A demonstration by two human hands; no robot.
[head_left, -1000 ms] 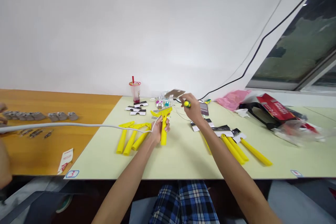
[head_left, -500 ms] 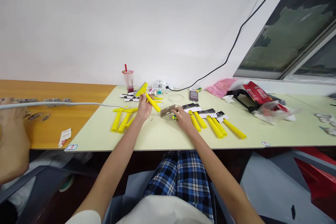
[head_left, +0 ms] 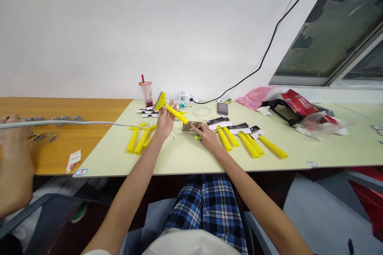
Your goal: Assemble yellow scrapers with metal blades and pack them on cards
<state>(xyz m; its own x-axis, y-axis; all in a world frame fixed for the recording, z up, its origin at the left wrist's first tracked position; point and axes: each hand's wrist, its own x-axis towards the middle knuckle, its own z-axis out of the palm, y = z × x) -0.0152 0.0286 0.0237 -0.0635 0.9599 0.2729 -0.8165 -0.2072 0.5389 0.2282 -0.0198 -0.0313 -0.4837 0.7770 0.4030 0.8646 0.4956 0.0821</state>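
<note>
My left hand holds a yellow scraper above the table, its wide head up to the left and its handle slanting down to the right. In my right hand is a folded card with its brown side showing, beside the end of that handle. A green and yellow handle, perhaps of a screwdriver, peeks out under my right hand. Several yellow scrapers without cards lie to the left. On the right are scrapers with black and white cards over their heads.
A cup with a red straw stands at the back, near a power strip and a phone-like device. Pink and red bags lie on the right. A white cable crosses at left, near another person's arm.
The scraper's handle end has shifted slightly right and over the card. My right hand has lowered the card, and my left fingers have spread behind the handle. The view has shifted slightly.
</note>
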